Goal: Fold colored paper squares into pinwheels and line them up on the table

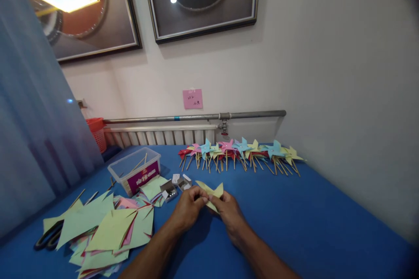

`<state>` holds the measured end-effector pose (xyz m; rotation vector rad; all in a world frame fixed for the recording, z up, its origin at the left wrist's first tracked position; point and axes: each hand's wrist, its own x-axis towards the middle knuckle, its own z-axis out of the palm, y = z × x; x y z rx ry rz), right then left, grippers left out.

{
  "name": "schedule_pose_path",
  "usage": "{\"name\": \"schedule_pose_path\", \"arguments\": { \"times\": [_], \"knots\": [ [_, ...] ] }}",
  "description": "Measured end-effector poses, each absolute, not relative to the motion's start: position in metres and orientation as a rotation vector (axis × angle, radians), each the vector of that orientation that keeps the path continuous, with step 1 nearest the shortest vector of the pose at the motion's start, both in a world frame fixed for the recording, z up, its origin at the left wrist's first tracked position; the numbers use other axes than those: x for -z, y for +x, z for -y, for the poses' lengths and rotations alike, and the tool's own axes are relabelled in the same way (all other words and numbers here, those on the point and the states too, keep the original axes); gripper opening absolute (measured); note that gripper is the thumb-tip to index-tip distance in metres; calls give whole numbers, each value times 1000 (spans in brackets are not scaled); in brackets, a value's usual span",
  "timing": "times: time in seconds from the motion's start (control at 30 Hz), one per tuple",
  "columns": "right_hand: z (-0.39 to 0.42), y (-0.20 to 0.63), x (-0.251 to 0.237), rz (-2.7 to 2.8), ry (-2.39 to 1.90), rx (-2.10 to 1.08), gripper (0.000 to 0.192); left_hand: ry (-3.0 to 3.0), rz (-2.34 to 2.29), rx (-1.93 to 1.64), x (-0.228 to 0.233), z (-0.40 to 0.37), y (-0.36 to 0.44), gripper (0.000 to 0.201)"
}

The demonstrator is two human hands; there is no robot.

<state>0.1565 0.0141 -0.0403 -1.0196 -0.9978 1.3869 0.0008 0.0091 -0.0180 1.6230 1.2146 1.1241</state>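
Both hands meet over the blue table, closed on one yellow paper pinwheel [216,190] whose corners are partly folded in. My left hand [191,205] pinches its left side, with thumb and finger near the paper's centre. From the right, my right hand [226,209] grips the other side, its thumb close to the left fingertips. The fingers hide the pinwheel's middle, so I cannot make out whether a pin is there. Just left of my left hand are two small open boxes, a nearer box [169,191] with tiny shiny pieces and another box [184,183] behind it.
Finished pinwheels on sticks [225,148] lie in a row along the table's back. A clear plastic tub [131,170] with sticks stands at left. Cut paper squares [111,229] pile up before it, beside black-handled scissors [49,237]. A blue curtain [36,117] hangs at left.
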Motion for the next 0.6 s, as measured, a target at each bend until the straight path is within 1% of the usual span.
{"name": "schedule_pose_path", "arguments": {
  "times": [0.2, 0.37, 0.6],
  "knots": [
    [-16, 158, 43, 988, -1016, -1413, 34, 1626, -1221, -1066, 13, -7, 0, 5],
    [-18, 157, 43, 998, -1037, -1377, 27, 1655, -1245, -1054, 12, -5, 2, 5],
    [-12, 158, 32, 1009, -1014, -1401, 25, 1670, -1285, -1055, 9, -3, 4, 6]
  ]
}}
